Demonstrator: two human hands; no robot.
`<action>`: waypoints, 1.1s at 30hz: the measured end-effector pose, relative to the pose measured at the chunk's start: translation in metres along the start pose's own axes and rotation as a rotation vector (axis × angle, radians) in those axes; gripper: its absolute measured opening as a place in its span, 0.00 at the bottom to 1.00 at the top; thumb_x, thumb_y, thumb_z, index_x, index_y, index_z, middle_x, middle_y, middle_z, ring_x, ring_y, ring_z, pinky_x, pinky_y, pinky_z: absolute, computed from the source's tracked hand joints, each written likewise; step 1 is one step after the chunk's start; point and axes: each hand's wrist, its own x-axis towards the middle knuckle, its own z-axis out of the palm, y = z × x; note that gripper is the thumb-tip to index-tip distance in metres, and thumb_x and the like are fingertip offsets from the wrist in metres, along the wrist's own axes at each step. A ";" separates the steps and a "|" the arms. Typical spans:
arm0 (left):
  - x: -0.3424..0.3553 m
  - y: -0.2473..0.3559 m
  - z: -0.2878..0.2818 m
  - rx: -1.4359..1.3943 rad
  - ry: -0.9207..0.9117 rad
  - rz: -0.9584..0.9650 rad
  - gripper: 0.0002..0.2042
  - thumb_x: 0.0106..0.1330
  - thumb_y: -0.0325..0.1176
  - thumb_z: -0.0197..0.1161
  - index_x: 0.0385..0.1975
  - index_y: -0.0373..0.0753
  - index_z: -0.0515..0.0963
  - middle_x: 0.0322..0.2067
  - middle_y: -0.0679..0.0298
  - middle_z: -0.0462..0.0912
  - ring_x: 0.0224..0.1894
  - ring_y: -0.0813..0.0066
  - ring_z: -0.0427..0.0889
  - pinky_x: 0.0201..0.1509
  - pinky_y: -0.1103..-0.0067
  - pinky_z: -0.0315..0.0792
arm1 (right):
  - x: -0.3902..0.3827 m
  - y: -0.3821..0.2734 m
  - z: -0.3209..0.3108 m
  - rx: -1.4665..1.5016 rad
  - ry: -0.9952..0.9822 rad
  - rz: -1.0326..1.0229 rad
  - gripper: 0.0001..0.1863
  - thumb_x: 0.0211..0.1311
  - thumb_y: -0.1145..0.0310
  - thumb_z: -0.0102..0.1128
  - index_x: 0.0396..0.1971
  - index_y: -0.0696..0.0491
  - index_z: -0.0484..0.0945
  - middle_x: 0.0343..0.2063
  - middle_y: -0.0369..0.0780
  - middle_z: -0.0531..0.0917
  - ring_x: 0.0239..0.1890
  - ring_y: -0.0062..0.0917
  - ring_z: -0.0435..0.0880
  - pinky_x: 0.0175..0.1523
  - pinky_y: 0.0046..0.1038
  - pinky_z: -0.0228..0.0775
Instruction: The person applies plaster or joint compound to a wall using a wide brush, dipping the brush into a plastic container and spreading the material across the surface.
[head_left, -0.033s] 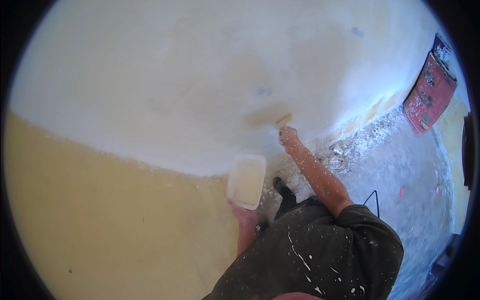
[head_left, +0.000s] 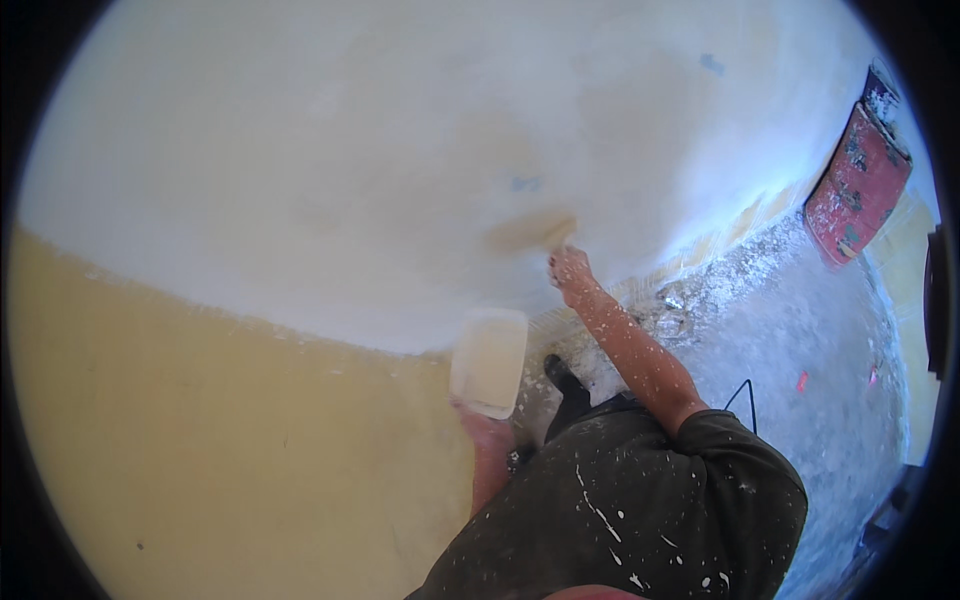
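Note:
My right hand (head_left: 570,271) is closed around the handle of a paintbrush (head_left: 561,234), whose tan, flat head is blurred. The brush is at the wall (head_left: 380,200), beside a darker tan patch (head_left: 522,233) on the whitened surface. Lower down, my left hand (head_left: 484,424) grips the near edge of a white rectangular tub (head_left: 490,409), with cream-coloured material inside. The tub is close to the wall; part of the left hand's fingers is hidden beneath it. White specks cover my right forearm.
Below a curved boundary the wall is bare yellow (head_left: 250,430). The grey floor (head_left: 770,330), spattered white, lies to the right. A pinkish-red board-like object (head_left: 860,190) leans at the far right. A thin dark bent rod (head_left: 750,400) stands behind my right arm.
My right hand and the brush have shifted slightly up and to the left along the wall. The tub in my left hand has barely moved.

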 end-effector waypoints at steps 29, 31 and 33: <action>0.016 -0.036 -0.049 -0.100 0.038 -0.118 0.31 0.69 0.58 0.27 0.64 0.43 0.55 0.62 0.59 0.60 0.63 0.59 0.60 0.66 0.64 0.57 | -0.003 -0.052 -0.195 -0.520 0.249 0.027 0.18 0.59 0.52 0.58 0.44 0.48 0.73 0.17 0.29 0.69 0.10 0.10 0.59 0.11 0.16 0.46; 0.017 -0.033 -0.047 -0.116 0.026 -0.087 0.31 0.69 0.58 0.27 0.64 0.43 0.55 0.62 0.59 0.60 0.63 0.58 0.60 0.66 0.64 0.57 | 0.014 -0.049 -0.201 -0.546 0.318 0.010 0.14 0.60 0.55 0.57 0.39 0.48 0.74 0.16 0.30 0.69 0.10 0.12 0.59 0.11 0.17 0.47; 0.016 -0.028 -0.042 -0.126 0.014 -0.068 0.31 0.69 0.58 0.27 0.64 0.44 0.55 0.63 0.59 0.60 0.64 0.58 0.60 0.66 0.64 0.57 | 0.030 -0.052 -0.202 -0.570 0.344 0.031 0.09 0.60 0.58 0.55 0.33 0.47 0.75 0.15 0.31 0.69 0.10 0.15 0.60 0.10 0.19 0.48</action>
